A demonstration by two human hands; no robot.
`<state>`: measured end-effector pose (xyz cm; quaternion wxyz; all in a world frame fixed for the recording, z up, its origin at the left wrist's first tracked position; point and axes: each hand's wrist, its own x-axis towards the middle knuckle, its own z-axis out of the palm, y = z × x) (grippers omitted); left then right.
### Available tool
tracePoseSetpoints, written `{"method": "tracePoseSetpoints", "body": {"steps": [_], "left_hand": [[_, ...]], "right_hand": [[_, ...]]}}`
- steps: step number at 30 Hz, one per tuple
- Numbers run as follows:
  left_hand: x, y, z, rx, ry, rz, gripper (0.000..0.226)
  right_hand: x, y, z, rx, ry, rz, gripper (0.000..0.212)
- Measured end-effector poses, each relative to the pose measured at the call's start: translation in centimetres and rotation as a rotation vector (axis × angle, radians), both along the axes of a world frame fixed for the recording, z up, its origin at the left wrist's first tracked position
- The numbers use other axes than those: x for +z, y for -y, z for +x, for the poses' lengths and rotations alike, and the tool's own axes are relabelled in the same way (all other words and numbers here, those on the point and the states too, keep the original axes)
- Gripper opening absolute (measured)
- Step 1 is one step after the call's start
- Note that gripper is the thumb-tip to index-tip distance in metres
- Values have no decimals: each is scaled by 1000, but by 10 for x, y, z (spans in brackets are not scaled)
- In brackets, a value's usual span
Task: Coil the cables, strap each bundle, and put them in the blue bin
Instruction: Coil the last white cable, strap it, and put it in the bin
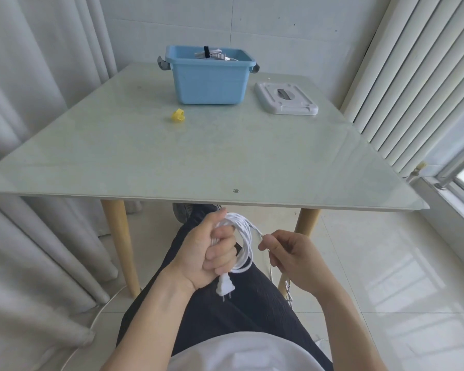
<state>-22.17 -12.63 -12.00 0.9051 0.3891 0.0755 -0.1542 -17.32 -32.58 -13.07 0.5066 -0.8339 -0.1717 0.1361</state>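
My left hand (pixel 206 257) grips a coil of white cable (pixel 245 238) in front of my lap, below the table's near edge. The cable's two-pin plug (pixel 224 287) hangs under that fist. My right hand (pixel 292 253) pinches the loose run of the same cable just right of the coil, and the rest trails down past my knee. The blue bin (pixel 208 81) stands at the far middle of the table with strapped cable bundles (pixel 212 54) inside, one bound by a black strap. A yellow strap (pixel 178 115) lies on the table left of the bin.
The bin's white lid (pixel 285 98) lies to the right of the bin. The glass-topped table (pixel 198 162) has wooden legs on both sides of my knees. Curtains hang on the left, vertical blinds and a window sill on the right.
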Motion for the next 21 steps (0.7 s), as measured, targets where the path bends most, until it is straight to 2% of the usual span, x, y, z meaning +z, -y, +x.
{"method": "tracePoseSetpoints", "body": {"steps": [4,7,13,16,21], "left_hand": [[-3,7,8,339,-77,-216,48],[-4,4,11,492,-98,-306,51],[-7,7,18,657,-62,-284,31],[-16,10,25,732,-34,-50,27],[-18,14,21,825,43,664,24]], "right_hand": [[-10,-1,3,-51,27,-253,24],[-9,-2,-1,-15,13,-335,28],[4,-10,-11,256,-5,-380,15],[8,-15,-15,345,-55,-406,15],[12,-19,-17,299,-41,-437,20]]}}
